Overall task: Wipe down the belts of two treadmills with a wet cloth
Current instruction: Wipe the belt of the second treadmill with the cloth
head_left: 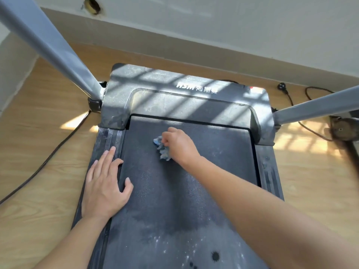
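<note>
A dusty black treadmill belt (194, 181) runs away from me toward the grey motor cover (184, 101). My right hand (179, 144) grips a crumpled blue-grey cloth (162, 148) and holds it down on the belt near its far end, left of centre. My left hand (105, 183) lies flat with fingers straight on the left side rail (108, 138), its thumb over the belt's edge. White specks and dark spots mark the near part of the belt.
Two grey uprights (48, 45) (314, 107) rise from the treadmill's front corners. A black cable (42, 166) trails over the wooden floor on the left; a plug and cord (285, 94) lie by the white wall. Part of another machine (343, 131) shows at right.
</note>
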The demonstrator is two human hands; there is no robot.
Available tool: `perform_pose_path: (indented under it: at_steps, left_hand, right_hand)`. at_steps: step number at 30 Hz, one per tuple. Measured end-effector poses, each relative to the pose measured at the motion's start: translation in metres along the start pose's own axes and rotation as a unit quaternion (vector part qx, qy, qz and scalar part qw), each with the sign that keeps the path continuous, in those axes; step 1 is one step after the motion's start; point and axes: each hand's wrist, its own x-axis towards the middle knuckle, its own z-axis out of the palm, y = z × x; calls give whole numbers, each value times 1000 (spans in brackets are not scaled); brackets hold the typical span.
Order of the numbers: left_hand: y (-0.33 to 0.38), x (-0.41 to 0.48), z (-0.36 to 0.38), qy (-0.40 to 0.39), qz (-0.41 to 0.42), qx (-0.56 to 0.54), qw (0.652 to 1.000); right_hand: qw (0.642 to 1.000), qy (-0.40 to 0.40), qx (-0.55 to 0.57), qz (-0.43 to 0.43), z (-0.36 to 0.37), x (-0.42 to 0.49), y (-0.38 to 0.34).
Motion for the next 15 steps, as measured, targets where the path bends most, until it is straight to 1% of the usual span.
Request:
perform_pose_path:
  at_steps: [2,4,5,6,8,9,10,12,14,15]
  left_hand:
    - [3,0,-2,-2,-5,1,1000]
    - [5,0,-2,0,-7,-3,1000]
    - [6,1,-2,0,-5,-3,1000]
    - [6,1,-2,-1,-4,-3,1000]
    - [5,1,-2,2,-4,-5,1000]
    - [4,1,-2,4,-3,-6,1000]
    - [4,1,-1,5,0,-7,1000]
    - [2,2,-2,5,0,-10,1000]
    - [2,1,-1,3,-1,-10,1000]
    - [2,0,0,5,-1,-9,1000]
  right_hand:
    - [995,35,-33,90,-34,-35,69]
    - [979,34,-67,188,-65,-74,125]
    - [971,33,-79,222,-74,-87,143]
    - [966,37,-85,241,-79,-93,150]
    - [963,55,-81,250,-72,-83,134]
    - [967,56,-78,234,-63,-71,112]
    - [976,49,-77,199,-49,-54,85]
    - [992,40,-74,97,-10,-17,16]
    - [998,6,-49,31,22,9,-51]
    - [999,-16,-38,4,29,15,-69]
